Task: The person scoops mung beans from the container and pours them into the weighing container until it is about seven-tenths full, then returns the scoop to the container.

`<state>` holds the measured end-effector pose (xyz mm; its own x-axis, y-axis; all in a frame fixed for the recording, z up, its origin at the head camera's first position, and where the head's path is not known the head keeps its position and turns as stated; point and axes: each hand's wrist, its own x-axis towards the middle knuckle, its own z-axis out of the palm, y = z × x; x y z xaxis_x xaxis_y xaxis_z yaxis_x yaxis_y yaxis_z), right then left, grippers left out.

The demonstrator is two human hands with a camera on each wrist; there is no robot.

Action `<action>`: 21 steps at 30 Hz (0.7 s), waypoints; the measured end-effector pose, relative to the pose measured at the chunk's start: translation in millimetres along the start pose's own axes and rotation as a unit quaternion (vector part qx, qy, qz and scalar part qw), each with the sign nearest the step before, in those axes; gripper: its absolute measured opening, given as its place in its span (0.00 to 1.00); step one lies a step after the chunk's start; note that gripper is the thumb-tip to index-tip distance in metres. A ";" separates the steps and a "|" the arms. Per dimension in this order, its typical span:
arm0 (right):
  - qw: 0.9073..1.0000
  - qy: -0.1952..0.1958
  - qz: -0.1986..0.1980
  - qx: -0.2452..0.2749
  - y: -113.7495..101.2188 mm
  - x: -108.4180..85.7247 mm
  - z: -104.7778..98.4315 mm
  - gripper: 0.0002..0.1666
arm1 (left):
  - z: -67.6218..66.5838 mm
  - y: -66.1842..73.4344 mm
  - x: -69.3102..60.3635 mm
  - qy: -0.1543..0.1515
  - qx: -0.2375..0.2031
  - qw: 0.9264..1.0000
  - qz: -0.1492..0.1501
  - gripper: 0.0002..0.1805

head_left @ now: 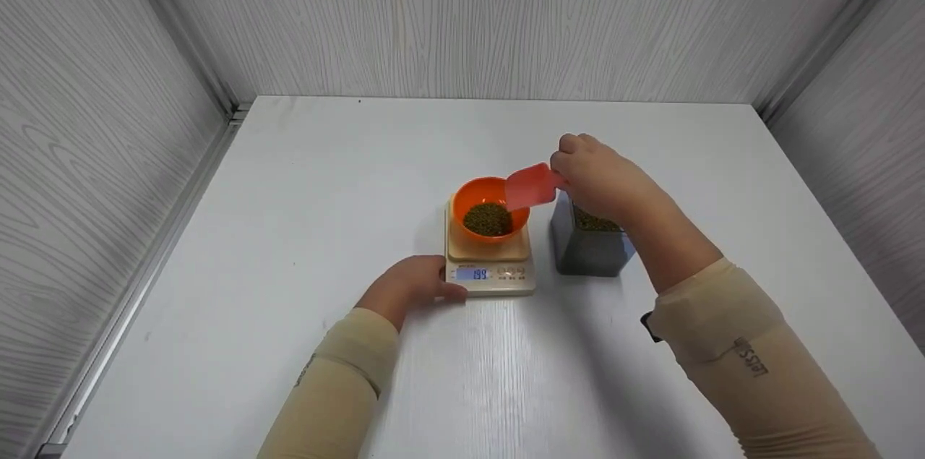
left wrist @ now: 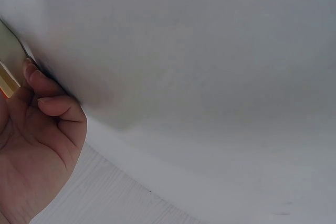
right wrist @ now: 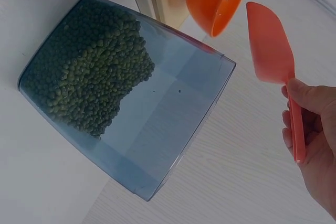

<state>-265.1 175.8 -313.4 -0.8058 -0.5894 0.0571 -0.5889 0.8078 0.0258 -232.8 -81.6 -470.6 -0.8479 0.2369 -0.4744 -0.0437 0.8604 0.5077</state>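
Note:
A coral-red scoop [head_left: 530, 186] is gripped by its handle in my right hand [head_left: 600, 177], its head tilted at the right rim of an orange bowl [head_left: 477, 191]. Green mung beans [head_left: 488, 220] lie in that bowl. It sits on a cream kitchen scale [head_left: 506, 285] whose lit display seems to read 199. My left hand [head_left: 415, 280] holds the scale at its front left corner; in the left wrist view the curled fingers [left wrist: 52, 106] meet the scale's edge. No beans show on the visible face of the scoop head [right wrist: 270, 45] in the right wrist view.
Right of the scale, close under my right forearm, stands a clear bluish container [head_left: 592, 256], partly filled with mung beans [right wrist: 100, 66]. The white table [head_left: 325, 177] is bounded by pale wood-grain panels [head_left: 462, 18] at the back and both sides.

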 end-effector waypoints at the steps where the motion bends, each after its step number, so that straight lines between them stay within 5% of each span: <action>1: 1.000 0.000 0.001 0.001 -0.1 0.0 -0.1 0.07 | 0.1 -0.2 0.1 0.000 0.001 1.000 0.000 0.23; 12: 0.999 0.024 -0.001 0.049 13.4 -3.2 11.5 0.05 | -0.8 -0.5 0.8 0.001 0.012 1.000 0.005 0.23; 21: 0.994 0.006 0.065 0.083 28.8 -15.0 -4.3 0.09 | -1.3 0.2 -1.2 0.000 0.005 1.000 0.000 0.22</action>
<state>-269.8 207.9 -309.2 -0.8755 -0.4793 0.0607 -0.4828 0.8631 -0.1482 -232.5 -82.3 -468.9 -0.8477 0.2378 -0.4742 -0.0378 0.8646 0.5010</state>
